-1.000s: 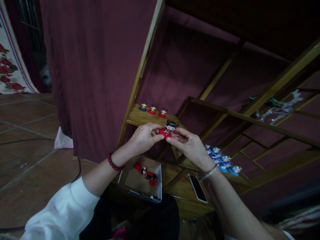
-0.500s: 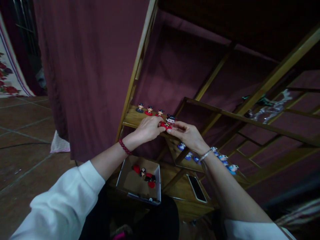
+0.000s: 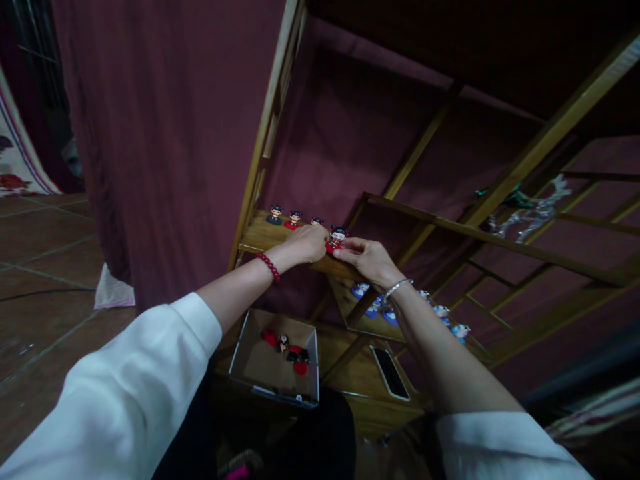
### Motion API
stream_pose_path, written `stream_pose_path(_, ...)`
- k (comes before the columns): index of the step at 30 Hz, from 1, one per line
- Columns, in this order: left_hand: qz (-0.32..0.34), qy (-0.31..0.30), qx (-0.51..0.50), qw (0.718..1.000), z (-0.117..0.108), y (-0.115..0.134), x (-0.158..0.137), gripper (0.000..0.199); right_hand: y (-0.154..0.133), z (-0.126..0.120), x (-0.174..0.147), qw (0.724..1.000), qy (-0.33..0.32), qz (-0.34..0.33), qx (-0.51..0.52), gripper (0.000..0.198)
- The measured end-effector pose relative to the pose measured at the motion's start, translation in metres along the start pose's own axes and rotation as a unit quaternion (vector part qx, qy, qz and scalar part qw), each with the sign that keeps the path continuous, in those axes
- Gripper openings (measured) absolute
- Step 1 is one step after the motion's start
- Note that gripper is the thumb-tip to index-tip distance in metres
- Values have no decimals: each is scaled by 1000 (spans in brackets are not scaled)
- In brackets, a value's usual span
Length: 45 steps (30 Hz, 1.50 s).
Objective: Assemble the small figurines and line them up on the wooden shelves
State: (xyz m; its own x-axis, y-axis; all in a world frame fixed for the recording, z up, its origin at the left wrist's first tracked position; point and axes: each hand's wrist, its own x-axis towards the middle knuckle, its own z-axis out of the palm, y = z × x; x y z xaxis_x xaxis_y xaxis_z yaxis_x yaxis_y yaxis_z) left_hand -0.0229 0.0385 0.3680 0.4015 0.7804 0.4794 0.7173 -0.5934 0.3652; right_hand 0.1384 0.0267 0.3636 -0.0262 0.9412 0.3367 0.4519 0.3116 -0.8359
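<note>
A black-haired figurine (image 3: 339, 235) on a red base stands at the edge of a wooden shelf (image 3: 263, 235). My right hand (image 3: 369, 259) pinches its base from the right, thumb below and fingers behind. Against the base's left side are the curled fingers of my left hand (image 3: 309, 244); their tips are partly hidden. Along the shelf to the left are a figurine on a dark base (image 3: 275, 214), one on a red base (image 3: 294, 219), and a third figurine (image 3: 317, 222) half covered by my left hand.
An open cardboard box (image 3: 243, 357) below holds several red and black figurines (image 3: 283, 343). Beside it a phone (image 3: 391, 372) lies on a wooden surface. Blue and white figurines (image 3: 374, 305) occupy a lower shelf, partly behind my right wrist. Wooden bars (image 3: 420, 148) cross on the right.
The figurine has gone from tilted in both hands to upright at the shelf edge, beside the row. My left hand has turned, its fingers more curled. The view has shifted slightly.
</note>
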Motion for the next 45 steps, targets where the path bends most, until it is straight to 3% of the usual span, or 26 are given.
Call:
stream_pose_path(5, 6, -21, 27, 999, 5, 5, 1, 29, 9, -4, 9, 1000, 8, -2, -28, 35)
stream_pose_path(12, 43, -92, 76, 992, 5, 19, -9, 49, 30, -12, 27, 987, 42, -42, -152, 30)
stream_pose_path(21, 30, -113, 131, 984, 11, 31, -6, 56, 17, -7, 25, 953, 68, -9, -294, 22)
stream_pose_path(35, 66, -130, 159, 976, 20, 36, 4, 41, 9, -3, 35, 923, 76, 43, -375, 20)
stream_pose_path(45, 32, -149, 129, 980, 28, 36, 16, 38, 21, 0, 56, 914, 95, 53, -391, 21)
